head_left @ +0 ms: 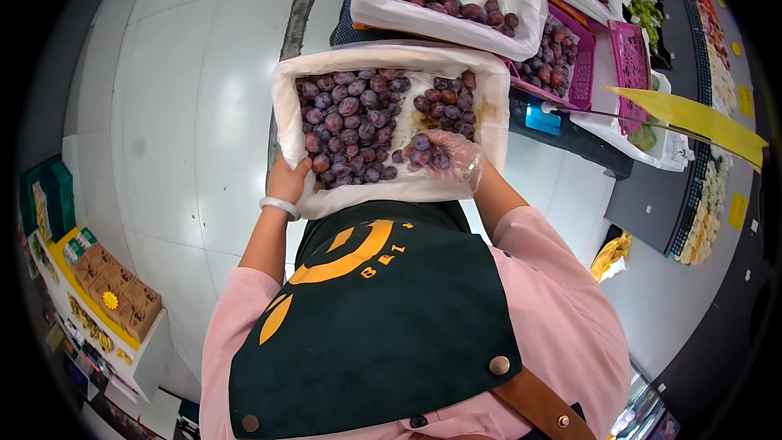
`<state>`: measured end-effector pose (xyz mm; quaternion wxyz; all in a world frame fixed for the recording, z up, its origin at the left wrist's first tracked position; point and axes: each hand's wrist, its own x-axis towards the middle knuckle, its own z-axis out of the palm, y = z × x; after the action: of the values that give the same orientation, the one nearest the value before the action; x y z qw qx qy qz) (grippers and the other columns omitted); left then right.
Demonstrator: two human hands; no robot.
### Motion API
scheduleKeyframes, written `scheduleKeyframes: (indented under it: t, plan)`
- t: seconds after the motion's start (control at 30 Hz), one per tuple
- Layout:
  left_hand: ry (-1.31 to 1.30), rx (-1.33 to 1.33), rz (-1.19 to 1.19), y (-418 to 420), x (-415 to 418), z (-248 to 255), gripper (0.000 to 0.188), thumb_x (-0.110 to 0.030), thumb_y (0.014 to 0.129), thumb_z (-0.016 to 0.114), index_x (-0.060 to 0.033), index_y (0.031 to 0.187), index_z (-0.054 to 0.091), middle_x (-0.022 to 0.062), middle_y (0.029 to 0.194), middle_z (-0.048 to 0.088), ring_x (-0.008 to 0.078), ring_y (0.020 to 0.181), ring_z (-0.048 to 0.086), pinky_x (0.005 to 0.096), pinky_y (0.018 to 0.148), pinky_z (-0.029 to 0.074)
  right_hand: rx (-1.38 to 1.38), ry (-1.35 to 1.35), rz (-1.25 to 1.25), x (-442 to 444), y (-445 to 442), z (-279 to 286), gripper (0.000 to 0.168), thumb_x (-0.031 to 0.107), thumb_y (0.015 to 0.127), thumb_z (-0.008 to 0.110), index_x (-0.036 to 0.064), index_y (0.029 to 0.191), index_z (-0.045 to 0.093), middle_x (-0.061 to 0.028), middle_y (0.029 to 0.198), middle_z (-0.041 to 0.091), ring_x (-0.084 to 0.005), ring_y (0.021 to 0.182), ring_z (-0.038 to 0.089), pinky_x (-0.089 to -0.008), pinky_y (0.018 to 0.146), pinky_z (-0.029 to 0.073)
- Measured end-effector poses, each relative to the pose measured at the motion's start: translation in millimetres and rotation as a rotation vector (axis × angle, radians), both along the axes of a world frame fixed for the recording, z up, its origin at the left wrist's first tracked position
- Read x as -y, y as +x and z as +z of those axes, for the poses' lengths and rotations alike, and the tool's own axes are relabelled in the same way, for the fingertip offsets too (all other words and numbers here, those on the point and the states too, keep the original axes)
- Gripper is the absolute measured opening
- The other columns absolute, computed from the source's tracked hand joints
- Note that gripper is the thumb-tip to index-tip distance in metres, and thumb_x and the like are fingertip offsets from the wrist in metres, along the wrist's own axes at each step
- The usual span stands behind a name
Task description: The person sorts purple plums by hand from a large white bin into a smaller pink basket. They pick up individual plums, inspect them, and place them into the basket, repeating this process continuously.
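A box with a white paper lining is in front of my apron. A big heap of purple plums fills its left side, and a smaller heap of plums lies at the right. Between them the bare lining shows brownish stains. My left hand grips the box's near left corner, thumb over the rim. Inside the near right part, my right hand, in a clear plastic glove, holds several plums on its fingers. The underside of the box is hidden.
Beyond it stands another lined box of plums. To the right are a magenta plastic crate with plums and a yellow sign jutting inward. Cardboard boxes sit on a stand at far left. Pale floor tiles extend left.
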<state>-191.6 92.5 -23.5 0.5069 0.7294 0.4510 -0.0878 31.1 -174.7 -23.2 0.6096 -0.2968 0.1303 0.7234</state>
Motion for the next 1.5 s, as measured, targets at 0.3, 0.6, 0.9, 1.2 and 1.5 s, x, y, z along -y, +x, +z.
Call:
scheduleKeyframes:
  t: [0.3, 0.6, 0.9, 1.2, 1.5]
  plan:
    - [0.008, 0.012, -0.012, -2, -1, -12, 0.034, -0.013, 0.079, 0.061, 0.0003, 0.110, 0.053, 0.0115, 0.095, 0.061, 0.0231, 0.087, 0.059, 0.0341, 0.077, 0.045, -0.270, 0.328, -0.292, -11, 0, 19, 0.040, 0.028, 0.081, 0.058, -0.003, 0.106, 0.053, -0.0293, 0.127, 0.037, -0.0515, 0.112, 0.042, -0.0443, 0.060, 0.060]
    - [-0.043, 0.099, 0.036, -11, -2, -30, 0.035, -0.010, 0.078, 0.062, -0.0011, 0.110, 0.052, 0.0078, 0.093, 0.060, 0.0201, 0.085, 0.057, 0.0332, 0.075, 0.046, -0.093, 0.409, -0.503, 29, 45, 37, 0.037, 0.032, 0.084, 0.057, 0.002, 0.105, 0.054, -0.0221, 0.115, 0.047, -0.0315, 0.082, 0.056, -0.0324, 0.057, 0.056]
    - [-0.073, 0.143, 0.029, -2, -1, -18, 0.038, -0.007, 0.079, 0.060, -0.0011, 0.116, 0.050, 0.0080, 0.099, 0.059, 0.0195, 0.090, 0.056, 0.0327, 0.079, 0.045, 0.500, -0.449, -1.216, 92, 182, 54, 0.023, 0.023, 0.088, 0.052, 0.001, 0.091, 0.052, -0.0114, 0.090, 0.060, -0.0253, 0.083, 0.059, -0.0408, 0.075, 0.053]
    - [-0.059, 0.069, 0.030, -11, -5, -23, 0.031, -0.014, 0.078, 0.063, -0.0004, 0.104, 0.054, 0.0085, 0.087, 0.062, 0.0194, 0.080, 0.060, 0.0337, 0.070, 0.048, 1.202, -0.489, -0.686, 58, 157, 82, 0.022, 0.028, 0.089, 0.046, 0.010, 0.094, 0.056, -0.0045, 0.085, 0.058, -0.0148, 0.082, 0.053, -0.0294, 0.075, 0.046]
    - [0.011, 0.036, -0.017, -1, -1, -2, 0.040, -0.023, 0.077, 0.064, -0.0002, 0.108, 0.054, 0.0197, 0.095, 0.063, 0.0341, 0.089, 0.060, 0.0389, 0.077, 0.045, 1.549, -0.128, 1.033, -46, -44, -13, 0.030, 0.027, 0.088, 0.044, 0.007, 0.105, 0.059, -0.0112, 0.106, 0.060, -0.0288, 0.101, 0.055, -0.0335, 0.091, 0.041]
